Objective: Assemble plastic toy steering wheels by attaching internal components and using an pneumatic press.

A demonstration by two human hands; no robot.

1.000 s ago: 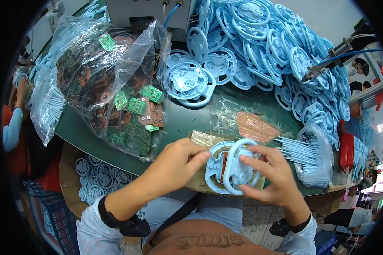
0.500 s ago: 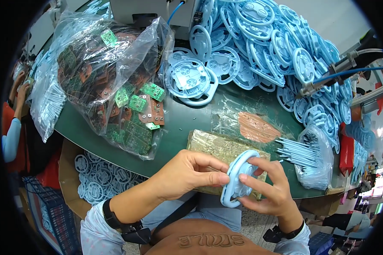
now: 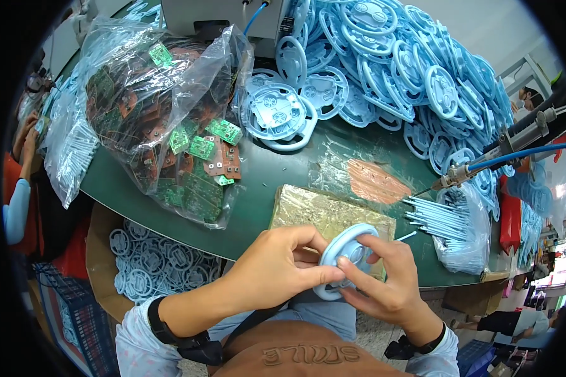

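Observation:
A light-blue plastic toy steering wheel [image 3: 342, 241] is tilted nearly on edge between my two hands, above the near edge of a tape-covered block [image 3: 314, 208]. My left hand [image 3: 288, 259] is closed on its left side, with the thumb at the rim. My right hand [image 3: 388, 276] grips the other side, its thumb and fingers around the rim and the hub. Much of the wheel's face is turned away or covered by my fingers.
Beyond the block rises a heap of blue wheel parts [image 3: 440, 91]. A clear bag of circuit boards [image 3: 170, 147] lies left. At right are a bag of thin blue sticks [image 3: 462, 232] and a metal tool with a blue hose [image 3: 453, 176]. Below left stands a carton [image 3: 104, 264] of wheels.
The wheel has turned in my hands and moved slightly left. My right-hand fingers have shifted on it. The hosed metal tool at right has moved lower.

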